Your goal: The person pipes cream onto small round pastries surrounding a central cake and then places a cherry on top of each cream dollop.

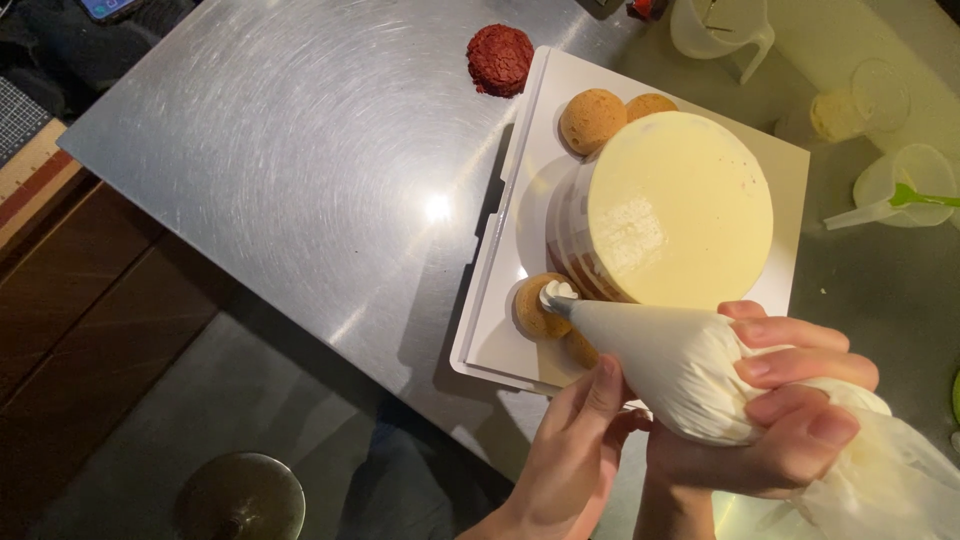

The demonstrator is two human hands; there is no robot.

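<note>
My right hand [770, 410] grips a white piping bag [660, 365] full of cream. My left hand [580, 440] steadies the bag from below, thumb against its side. The bag's metal tip [557, 300] touches a golden puff [535, 308] at the near side of a round cream-frosted cake [680, 205], leaving a small white dollop. The cake stands on a white square board [500, 330]. Two more golden puffs [592, 120] sit against the cake's far side.
A dark red crumbly round [500, 60] lies on the steel table [300, 170] beyond the board. Clear plastic jugs and cups [880, 150], one with a green spatula [925, 197], stand at the right. A round stool [242, 495] is on the floor below left.
</note>
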